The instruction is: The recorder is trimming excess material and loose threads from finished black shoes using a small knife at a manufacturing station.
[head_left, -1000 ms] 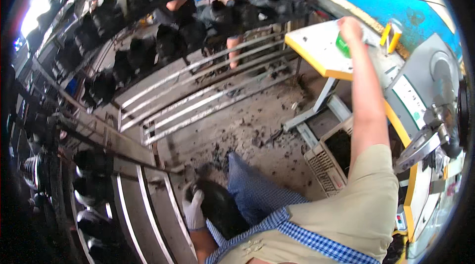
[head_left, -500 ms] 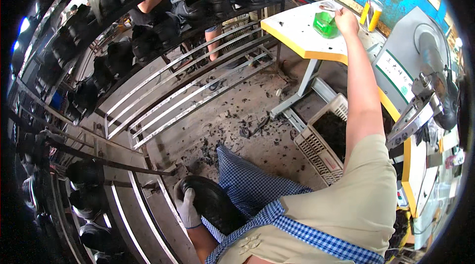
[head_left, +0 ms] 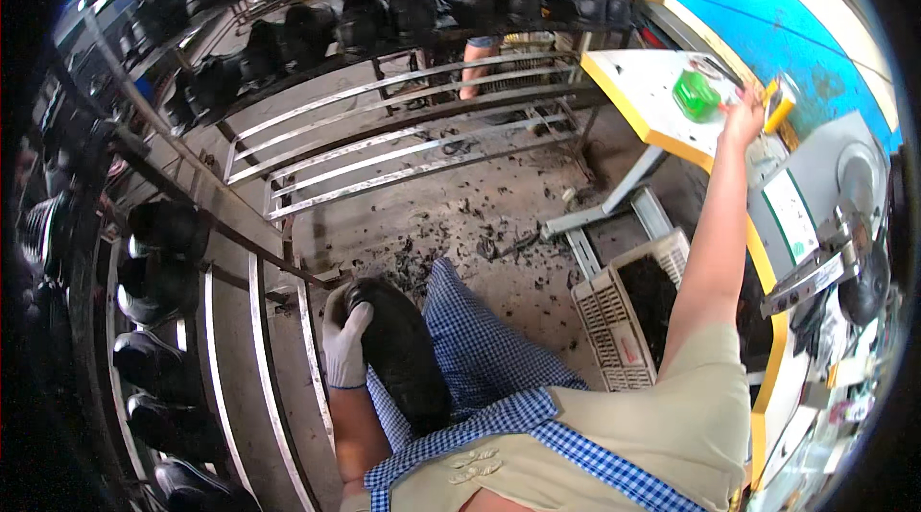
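Right hand (head_left: 743, 120) far right, arm stretched out over the yellow-edged table (head_left: 638, 90); fingers hidden behind the wrist, so whether its grip is spread or pinching cannot be told. It sits just beside the green container (head_left: 695, 95); contact unclear. Small yellow object (head_left: 779, 106) past the hand, partly cut off by it.

Left hand (head_left: 343, 344), white glove, near left, grip wrapped over the toe of a black shoe (head_left: 401, 354) resting on the blue-checked lap; heel end hidden by the apron.

Since half a second ago: the view has swung, and the right hand now lies right of the green container instead of on it. Shoe and left hand unchanged.

Around: metal rack (head_left: 403, 133) with rows of black shoes, dark scraps on the floor (head_left: 460, 234), white crate (head_left: 624, 315) between leg and table. Another person's legs stand behind the rack, far centre.
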A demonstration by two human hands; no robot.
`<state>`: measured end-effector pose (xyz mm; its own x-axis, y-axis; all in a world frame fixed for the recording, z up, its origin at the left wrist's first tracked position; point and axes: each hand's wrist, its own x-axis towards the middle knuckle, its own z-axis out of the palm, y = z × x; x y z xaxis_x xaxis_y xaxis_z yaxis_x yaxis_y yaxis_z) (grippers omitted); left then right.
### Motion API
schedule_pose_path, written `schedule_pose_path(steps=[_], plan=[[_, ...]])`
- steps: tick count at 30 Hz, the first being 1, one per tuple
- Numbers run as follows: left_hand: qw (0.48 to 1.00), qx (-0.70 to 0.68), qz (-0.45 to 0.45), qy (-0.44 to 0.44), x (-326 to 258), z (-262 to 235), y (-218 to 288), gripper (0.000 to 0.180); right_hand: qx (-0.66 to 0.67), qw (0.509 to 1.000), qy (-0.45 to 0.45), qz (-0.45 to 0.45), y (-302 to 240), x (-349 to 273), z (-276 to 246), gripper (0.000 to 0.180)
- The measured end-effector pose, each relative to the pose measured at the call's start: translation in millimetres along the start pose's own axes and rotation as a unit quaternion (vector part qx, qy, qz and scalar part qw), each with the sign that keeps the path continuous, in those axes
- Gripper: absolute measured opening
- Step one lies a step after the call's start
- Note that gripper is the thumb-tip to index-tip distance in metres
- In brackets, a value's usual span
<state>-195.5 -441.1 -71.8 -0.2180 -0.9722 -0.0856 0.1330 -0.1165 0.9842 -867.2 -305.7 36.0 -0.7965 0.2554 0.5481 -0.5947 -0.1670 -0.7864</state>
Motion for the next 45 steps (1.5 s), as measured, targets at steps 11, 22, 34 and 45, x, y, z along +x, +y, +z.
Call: schedule_pose_path(steps=[11, 22, 34, 45], plan=[[0.998, -0.034, 0.0, -0.051, 16, 55, 33, 0.04, 0.343, 0.648, -0.413, 0.54, -118, -267, 24, 0.022], [0.999, 0.017, -0.013, -0.03, -13, 52, 44, 0.047, 0.247, 0.581, -0.579, 0.516, -165, -382, 22, 0.019], [0.999, 0.0, -0.014, -0.037, -18, 46, 36, 0.051, 0.233, 0.69, -0.685, -0.008, -204, -357, -3, 0.02], [0.997, 0.051, 0.055, 0.015, -18, 44, 26, 0.047, 0.188, 0.6, -0.675, -0.386, -222, -364, -21, 0.052]])
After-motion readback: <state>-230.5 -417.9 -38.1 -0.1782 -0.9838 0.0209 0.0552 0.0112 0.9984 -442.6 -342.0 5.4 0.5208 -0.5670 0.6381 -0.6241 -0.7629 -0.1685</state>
